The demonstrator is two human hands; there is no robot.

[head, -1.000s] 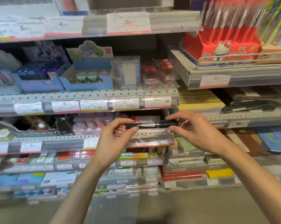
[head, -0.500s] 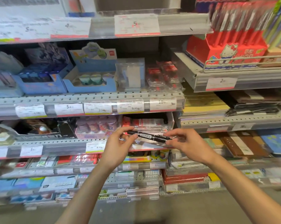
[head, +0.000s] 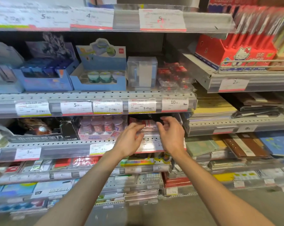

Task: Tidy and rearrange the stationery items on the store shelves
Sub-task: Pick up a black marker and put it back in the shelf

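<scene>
— Marker first: where is it lying?

— It is sitting at the mouth of the shelf, on the red-and-white packets, long axis running left to right.

— Which hand is nearer?

— The right hand; its fingers are curling over the marker's right end, though whether they are pinching it I cannot tell. The left hand is hanging just below and left, fingers loosely bent, holding nothing. Pushing it deeper looks like the job.

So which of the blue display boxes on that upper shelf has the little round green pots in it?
The right-hand blue box, beside the clear plastic case; the left blue box holds dark blue packs instead.
</scene>
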